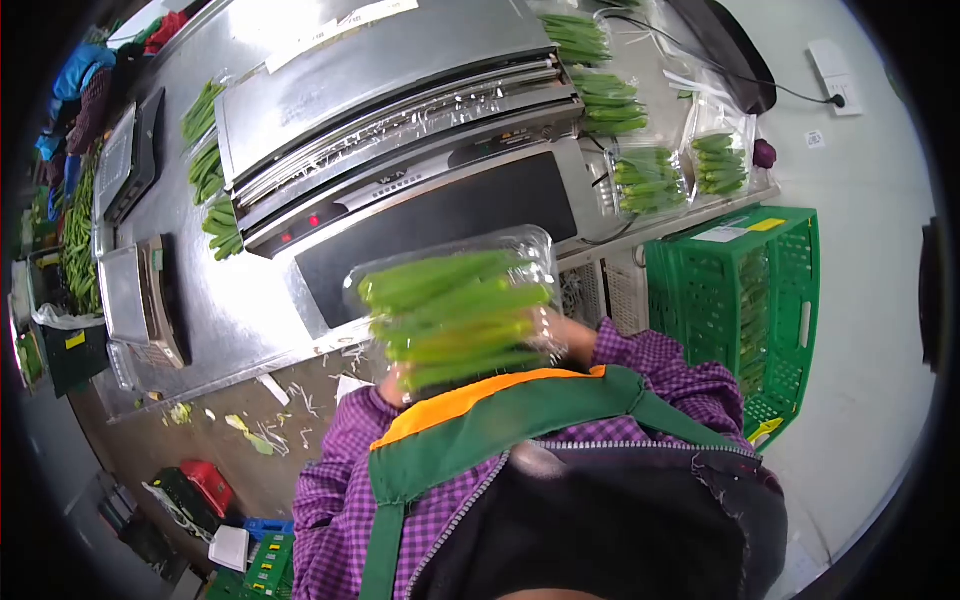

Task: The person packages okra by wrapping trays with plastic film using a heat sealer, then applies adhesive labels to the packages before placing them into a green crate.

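Note:
A clear plastic tray of long green pods (455,310) is held up in front of my chest, blurred by motion. My left hand (393,387) grips its lower left edge, mostly hidden by the tray. On the right side my right hand (562,337) holds the tray too, with its fingers partly seen through the plastic. Just beyond the tray lies the dark front plate (440,215) of a wrapping machine (390,150), which has red lit displays on its front panel.
Wrapped packs of green pods (648,180) lie right of the machine. A green crate (700,290) with packs inside stands at the right. Loose bundles (207,172) and scales (140,300) sit on the left of the steel table. Scraps litter the floor (300,400). Another person's blue sleeve (80,70) shows far left.

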Action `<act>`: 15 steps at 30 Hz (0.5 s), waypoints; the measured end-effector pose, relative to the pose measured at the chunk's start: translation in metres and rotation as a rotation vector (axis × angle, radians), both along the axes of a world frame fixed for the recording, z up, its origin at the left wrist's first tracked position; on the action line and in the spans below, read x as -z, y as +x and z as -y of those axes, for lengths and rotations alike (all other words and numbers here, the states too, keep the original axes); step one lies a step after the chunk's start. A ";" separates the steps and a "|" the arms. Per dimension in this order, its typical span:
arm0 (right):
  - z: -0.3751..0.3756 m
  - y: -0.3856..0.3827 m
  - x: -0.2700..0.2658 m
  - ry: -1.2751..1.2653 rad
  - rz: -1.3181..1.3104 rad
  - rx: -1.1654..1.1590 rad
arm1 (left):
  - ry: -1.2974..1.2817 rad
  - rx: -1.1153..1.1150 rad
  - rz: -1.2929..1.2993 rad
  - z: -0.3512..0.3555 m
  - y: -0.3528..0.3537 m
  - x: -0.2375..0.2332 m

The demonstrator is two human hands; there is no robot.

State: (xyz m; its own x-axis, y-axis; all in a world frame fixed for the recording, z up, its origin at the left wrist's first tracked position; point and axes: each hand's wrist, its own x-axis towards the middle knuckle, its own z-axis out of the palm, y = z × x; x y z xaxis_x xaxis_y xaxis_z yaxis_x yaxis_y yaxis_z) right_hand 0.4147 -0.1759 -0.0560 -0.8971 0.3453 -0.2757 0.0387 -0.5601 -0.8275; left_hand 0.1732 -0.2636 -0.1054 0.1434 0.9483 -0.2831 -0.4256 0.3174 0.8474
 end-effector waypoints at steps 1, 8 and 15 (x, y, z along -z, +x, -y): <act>0.003 0.002 -0.012 -0.049 -0.029 -0.016 | 0.047 0.008 0.030 -0.009 0.003 -0.018; 0.002 -0.012 -0.055 -0.240 -0.219 0.083 | -0.036 -0.578 -0.122 -0.016 0.000 -0.149; -0.047 -0.020 -0.110 -0.730 -0.656 0.443 | -0.152 -0.147 -0.111 -0.018 0.022 -0.140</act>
State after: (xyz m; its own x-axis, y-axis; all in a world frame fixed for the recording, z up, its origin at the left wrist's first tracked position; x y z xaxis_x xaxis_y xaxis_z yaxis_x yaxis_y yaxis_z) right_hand 0.3947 -0.1290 0.0538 -0.7802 0.6228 -0.0574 -0.6189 -0.7821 -0.0729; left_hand 0.1951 -0.2451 0.0348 -0.0328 0.9020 -0.4305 -0.3830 0.3865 0.8390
